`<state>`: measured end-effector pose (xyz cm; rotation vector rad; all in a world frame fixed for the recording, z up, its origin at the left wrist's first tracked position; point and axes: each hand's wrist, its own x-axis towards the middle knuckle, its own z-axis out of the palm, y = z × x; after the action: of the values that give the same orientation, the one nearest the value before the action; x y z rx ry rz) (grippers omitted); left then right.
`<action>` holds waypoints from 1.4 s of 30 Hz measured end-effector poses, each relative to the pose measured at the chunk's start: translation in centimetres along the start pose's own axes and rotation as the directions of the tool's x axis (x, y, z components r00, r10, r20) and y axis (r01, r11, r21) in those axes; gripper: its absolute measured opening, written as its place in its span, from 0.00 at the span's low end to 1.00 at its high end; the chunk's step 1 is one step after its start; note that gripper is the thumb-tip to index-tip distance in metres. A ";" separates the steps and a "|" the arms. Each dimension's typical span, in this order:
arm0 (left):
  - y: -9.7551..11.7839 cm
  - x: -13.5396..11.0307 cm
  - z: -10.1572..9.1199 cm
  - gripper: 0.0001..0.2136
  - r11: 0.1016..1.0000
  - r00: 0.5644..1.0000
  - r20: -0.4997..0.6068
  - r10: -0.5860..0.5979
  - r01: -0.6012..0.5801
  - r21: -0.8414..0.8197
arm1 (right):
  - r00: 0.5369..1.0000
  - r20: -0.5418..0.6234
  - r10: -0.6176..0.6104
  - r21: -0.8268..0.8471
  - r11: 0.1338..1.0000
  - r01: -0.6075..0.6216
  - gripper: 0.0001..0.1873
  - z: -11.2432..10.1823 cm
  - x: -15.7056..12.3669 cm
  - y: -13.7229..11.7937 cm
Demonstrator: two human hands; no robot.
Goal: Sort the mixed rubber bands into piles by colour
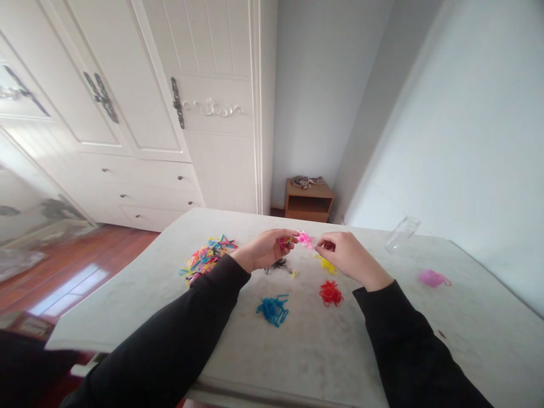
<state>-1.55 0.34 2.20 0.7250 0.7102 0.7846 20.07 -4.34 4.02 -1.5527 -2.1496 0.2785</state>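
Note:
My left hand (272, 249) is curled around several mixed-colour rubber bands (287, 242), held just above a black pile (279, 265). With thumb and fingers pinched together, my right hand (340, 252) hovers beside the pink pile (305, 239) and over the yellow pile (327, 264). Whatever is between its fingertips is too small to make out. Nearer to me lie a red pile (331, 293) and a blue pile (273, 310) of the same bands. A large mixed-colour pile (208, 258) spreads to the left of my left hand, partly behind my sleeve.
The pale table (310, 345) carries everything. A clear plastic bottle (402, 233) leans on its side at the back right, with a pink-purple object (432, 277) and its cord nearer. Beyond stand a white wardrobe (221, 153) and a small wooden cabinet (308, 198) by the wall.

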 end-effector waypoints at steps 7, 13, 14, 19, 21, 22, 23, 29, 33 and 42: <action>0.0 0.1 -0.9 0.08 0.999 0.999 0.033 0.015 -0.014 -0.037 | 0.952 0.268 -0.145 0.096 0.988 0.124 0.06 3.0 -0.4 -1.9; 0.0 0.0 -1.1 0.10 0.999 0.996 0.087 -0.002 0.005 -0.036 | 0.938 0.315 -0.144 0.016 0.989 0.147 0.06 4.8 -0.4 -1.9; 0.0 0.0 -1.1 0.10 0.999 0.996 0.093 -0.005 0.009 -0.040 | 0.939 0.313 -0.142 0.009 0.989 0.146 0.05 4.9 -0.4 -2.0; 0.1 0.1 -0.9 0.05 0.995 0.995 0.097 -0.036 0.044 -0.087 | 0.935 0.319 -0.158 -0.049 0.982 0.183 0.05 5.2 -0.2 -2.6; 0.2 0.1 -0.8 0.03 0.992 0.995 0.074 -0.061 0.068 -0.105 | 0.923 0.341 -0.180 -0.065 0.975 0.214 0.06 5.2 -0.2 -2.8; 0.2 0.1 -0.7 0.04 0.990 0.995 0.064 -0.070 0.077 -0.114 | 0.917 0.352 -0.189 -0.067 0.972 0.226 0.06 5.1 -0.3 -2.8; 0.2 0.1 -0.7 0.06 0.989 0.995 0.060 -0.077 0.084 -0.122 | 0.913 0.359 -0.194 -0.068 0.970 0.233 0.06 4.9 -0.3 -2.7; 0.0 0.3 -0.8 0.07 0.988 0.996 0.041 -0.081 0.086 -0.127 | 0.963 0.262 -0.060 -0.081 0.993 0.084 0.11 1.6 -0.6 -0.5; -0.5 0.5 -0.9 0.09 0.996 0.999 0.024 -0.041 0.043 -0.075 | 0.991 0.137 -0.001 -0.151 0.988 0.022 0.13 -0.2 -0.6 1.3; -1.2 0.6 -0.9 0.09 0.999 0.982 0.190 -0.014 0.006 0.038 | 0.996 -0.055 -0.076 -0.105 0.992 0.070 0.11 0.5 -0.1 -0.1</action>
<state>-1.52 0.52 0.53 0.8178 0.5561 0.6838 19.74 -4.38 3.60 -1.5143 -2.2003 0.0980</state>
